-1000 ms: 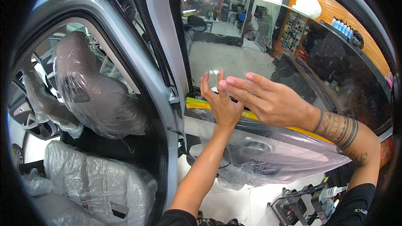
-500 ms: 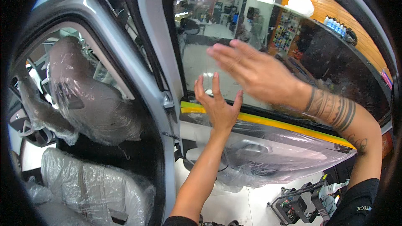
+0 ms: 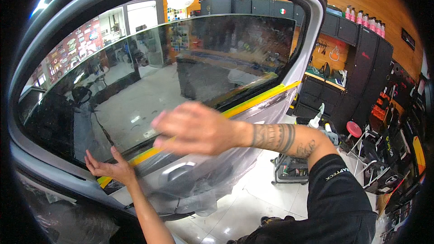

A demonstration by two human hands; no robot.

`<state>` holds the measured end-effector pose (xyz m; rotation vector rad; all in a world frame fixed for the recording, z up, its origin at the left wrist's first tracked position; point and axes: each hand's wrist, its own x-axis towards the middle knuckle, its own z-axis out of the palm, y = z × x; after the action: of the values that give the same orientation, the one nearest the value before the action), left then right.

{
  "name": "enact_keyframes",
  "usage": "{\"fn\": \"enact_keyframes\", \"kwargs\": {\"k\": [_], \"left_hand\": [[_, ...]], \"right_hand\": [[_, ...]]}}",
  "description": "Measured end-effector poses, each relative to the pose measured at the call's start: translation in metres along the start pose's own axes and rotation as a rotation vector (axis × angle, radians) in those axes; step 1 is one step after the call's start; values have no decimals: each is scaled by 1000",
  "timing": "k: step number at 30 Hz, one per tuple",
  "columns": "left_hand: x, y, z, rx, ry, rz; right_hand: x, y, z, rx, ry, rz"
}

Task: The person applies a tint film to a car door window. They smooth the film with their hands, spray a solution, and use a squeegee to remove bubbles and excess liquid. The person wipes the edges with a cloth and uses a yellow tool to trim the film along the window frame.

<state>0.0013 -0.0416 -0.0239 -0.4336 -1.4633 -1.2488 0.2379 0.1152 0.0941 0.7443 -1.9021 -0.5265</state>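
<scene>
My left hand (image 3: 110,168) is at the lower left of the door window, fingers spread and upturned near or against the glass (image 3: 149,86), holding nothing that I can see. My right hand (image 3: 196,131) is blurred by motion over the lower middle of the glass, right of my left hand; I cannot make out its finger shape or whether it touches the pane. Yellow tape (image 3: 246,106) runs along the sill below the window, and clear plastic sheeting (image 3: 212,171) covers the grey door panel beneath it.
The door frame (image 3: 312,34) arches round the glass. Rightward stand black cabinets (image 3: 368,63), bottles (image 3: 361,18), a wheeled cart (image 3: 289,171) with a spray bottle, a red round stool top (image 3: 353,129) and equipment stands (image 3: 377,171). White floor tiles (image 3: 246,208) show below.
The view has swung right, so the seats have mostly left it and the whole door shows. Both hands now appear lower and further left in the picture; the right one is blurred.
</scene>
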Motion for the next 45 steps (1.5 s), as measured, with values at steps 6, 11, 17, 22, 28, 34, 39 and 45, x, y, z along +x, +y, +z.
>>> {"fn": "enact_keyframes", "kwargs": {"k": [6, 11, 17, 22, 28, 34, 39, 45], "left_hand": [[5, 5, -8, 106, 58, 136], [0, 42, -1, 121, 202, 99], [-43, 277, 33, 93, 30, 544], [-22, 312, 43, 210, 224, 811], [-52, 447, 118, -2, 373, 694], [-67, 461, 130, -41, 36, 542], [-79, 474, 139, -223, 250, 537], [-63, 456, 90, -170, 150, 469]], "right_hand": [[-76, 45, -73, -400, 227, 204], [-154, 86, -141, -504, 498, 418], [-326, 26, -192, -343, 579, 1118], [-508, -24, -231, -426, 212, 1668], [-844, -28, -356, -761, 265, 2036], [-958, -10, -330, -344, 44, 2036], [-975, 4, -355, -495, 163, 2010], [-878, 7, -333, -507, 37, 1970]]}}
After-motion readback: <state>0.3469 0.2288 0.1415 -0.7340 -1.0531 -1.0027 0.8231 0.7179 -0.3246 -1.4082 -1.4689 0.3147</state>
